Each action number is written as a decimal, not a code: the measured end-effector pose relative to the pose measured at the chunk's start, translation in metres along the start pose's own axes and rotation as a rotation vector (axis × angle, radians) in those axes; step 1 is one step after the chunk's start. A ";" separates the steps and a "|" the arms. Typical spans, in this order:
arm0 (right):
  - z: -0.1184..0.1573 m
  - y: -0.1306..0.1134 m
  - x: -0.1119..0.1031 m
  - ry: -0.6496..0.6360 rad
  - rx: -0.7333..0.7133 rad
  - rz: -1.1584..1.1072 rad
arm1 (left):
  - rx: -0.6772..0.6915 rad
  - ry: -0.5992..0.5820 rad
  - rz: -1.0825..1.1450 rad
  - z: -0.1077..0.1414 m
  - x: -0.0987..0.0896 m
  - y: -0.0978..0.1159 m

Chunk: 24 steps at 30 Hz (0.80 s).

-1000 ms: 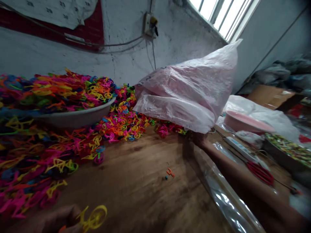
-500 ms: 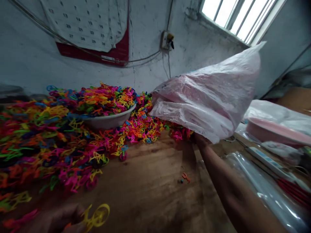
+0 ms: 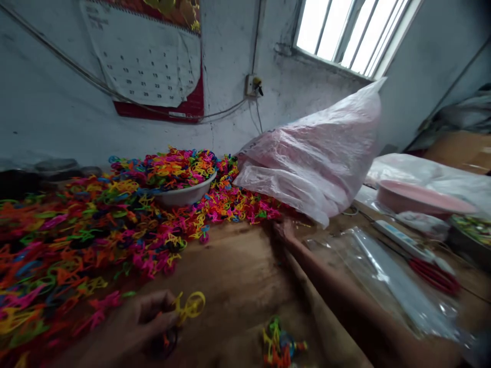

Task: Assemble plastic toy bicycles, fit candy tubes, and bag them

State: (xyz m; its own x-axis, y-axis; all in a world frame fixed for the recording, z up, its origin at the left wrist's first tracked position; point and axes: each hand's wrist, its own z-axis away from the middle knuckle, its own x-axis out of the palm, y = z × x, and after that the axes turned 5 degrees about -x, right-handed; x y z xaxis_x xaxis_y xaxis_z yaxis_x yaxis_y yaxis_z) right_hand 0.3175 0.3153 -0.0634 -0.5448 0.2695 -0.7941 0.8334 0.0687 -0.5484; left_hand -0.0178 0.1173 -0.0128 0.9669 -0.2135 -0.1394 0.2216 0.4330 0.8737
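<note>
The fingers of the left hand (image 3: pixel 143 321) clamp a thin yellow plastic piece (image 3: pixel 193 305) with a spoked ring, above wood-grained counter (image 3: pixel 226 271). A multicoloured plastic clump (image 3: pixel 279 345) lies right of them. The right hand (image 3: pixel 284 231), its grip impossible to tell, meets a tangled heap (image 3: pixel 153 240), a crinkled translucent bag (image 3: pixel 318 153) bulging just beyond its fingers.

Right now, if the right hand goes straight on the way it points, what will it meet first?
Most likely the loose toys just ahead of the right hand, beside the plastic bag. It may already touch them; the dim, blurred picture leaves the depth unclear.
</note>
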 end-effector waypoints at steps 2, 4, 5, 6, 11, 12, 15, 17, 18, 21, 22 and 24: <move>0.025 -0.003 0.003 -0.030 -0.055 -0.034 | -0.004 -0.008 0.085 0.005 0.007 0.010; 0.047 -0.007 -0.001 -0.038 -0.127 -0.066 | -0.030 -0.021 0.167 0.007 0.014 0.022; 0.055 -0.009 -0.007 -0.026 -0.163 -0.079 | -0.044 -0.030 0.188 0.008 0.016 0.029; 0.061 -0.010 -0.016 0.000 -0.192 -0.088 | -0.056 -0.036 0.196 0.009 0.019 0.035; 0.086 -0.001 -0.081 0.169 -0.219 -0.065 | -0.128 -0.082 0.189 0.014 0.025 0.058; 0.096 0.002 -0.090 0.152 -0.238 -0.057 | -0.142 -0.096 0.197 0.014 0.026 0.059; 0.136 0.002 -0.097 -0.028 -0.376 -0.051 | -0.129 -0.140 0.217 0.010 0.033 0.056; 0.160 -0.005 -0.088 -0.160 -0.472 -0.039 | -0.109 -0.160 0.229 0.005 0.040 0.051; 0.168 -0.009 -0.080 -0.211 -0.506 -0.025 | -0.104 -0.165 0.236 0.003 0.044 0.049; 0.175 -0.017 -0.056 -0.294 -0.539 0.039 | -0.123 -0.171 0.268 0.000 0.053 0.047; 0.172 -0.017 -0.049 -0.303 -0.536 0.061 | -0.136 -0.171 0.277 0.001 0.055 0.047; 0.165 -0.015 -0.039 -0.309 -0.532 0.095 | -0.174 -0.165 0.286 0.002 0.055 0.049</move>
State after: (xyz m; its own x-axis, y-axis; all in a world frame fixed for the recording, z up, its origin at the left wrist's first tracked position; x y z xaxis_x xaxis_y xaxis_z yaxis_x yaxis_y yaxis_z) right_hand 0.3108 0.1454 -0.0670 -0.4020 0.0130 -0.9156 0.7683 0.5487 -0.3295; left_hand 0.0462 0.1248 0.0234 0.9627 -0.1944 0.1884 -0.0229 0.6350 0.7722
